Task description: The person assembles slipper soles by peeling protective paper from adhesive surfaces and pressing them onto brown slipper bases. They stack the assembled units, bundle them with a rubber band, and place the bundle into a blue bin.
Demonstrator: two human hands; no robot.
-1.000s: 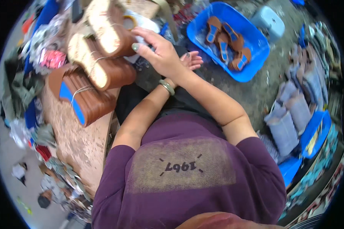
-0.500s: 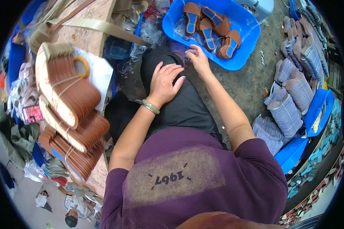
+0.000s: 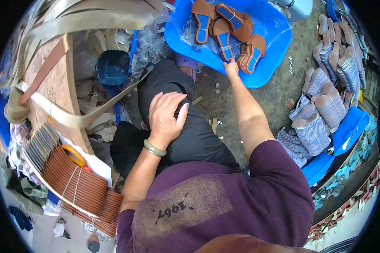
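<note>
My left hand [image 3: 166, 120] lies on my dark-trousered left knee [image 3: 158, 84], fingers stretched out and nothing held. A pale green bangle [image 3: 154, 148] circles that wrist. My right hand [image 3: 231, 68] reaches forward to the near rim of a blue plastic basin [image 3: 269, 71], fingers closed over the edge. Its fingertips are right beside the tip of a tied bundle of brown shoe soles [image 3: 222, 39]; whether they touch it is unclear. Several such string-tied bundles with blue faces lie in the basin on clear plastic, among them a thicker stack [image 3: 251, 54] at the right.
On the wooden bench [image 3: 50, 92] at left stand tied brown sole stacks [image 3: 78, 181], an orange tape roll [image 3: 74, 155] and loose beige strips [image 3: 88, 120]. A dark tub [image 3: 113, 67] sits beyond. Striped sole bundles [image 3: 311, 134] and blue bins [image 3: 346, 130] line the right.
My right hand has moved from beside my knee forward to the basin's rim and closed there. My left hand stays on the knee. The view has shifted; the basin appears slightly nearer.
</note>
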